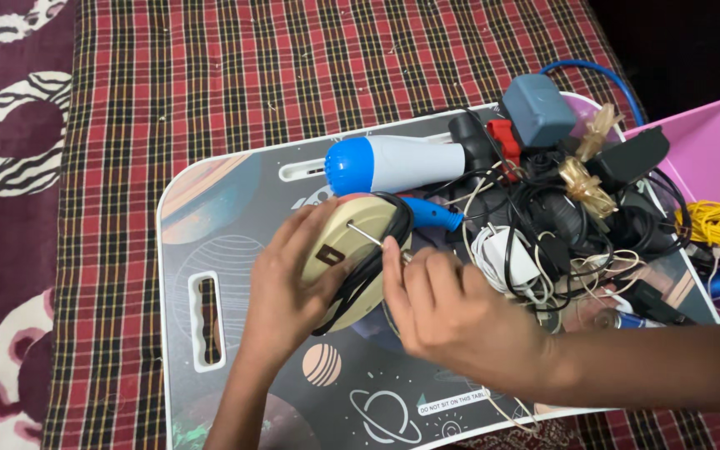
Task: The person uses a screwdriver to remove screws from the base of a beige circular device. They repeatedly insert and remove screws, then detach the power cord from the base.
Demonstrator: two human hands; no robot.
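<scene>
The left hand [281,287] cups one round beige plastic device [352,250], fingers curled about its rim. The right hand [443,312], just beside it, pinches the black cord [366,271] wrapped around that device. Beyond the right hand lie one white-and-blue hair dryer [393,164], a tangle of cables [568,225] and one grey adapter [537,108], all on a space-printed lap surface [235,225] over a checked cloth [210,75].

A round cream-coloured device [352,254], wrapped with a black cable [377,258], is held tilted, at 9 o'clock of the cable pile.
</scene>
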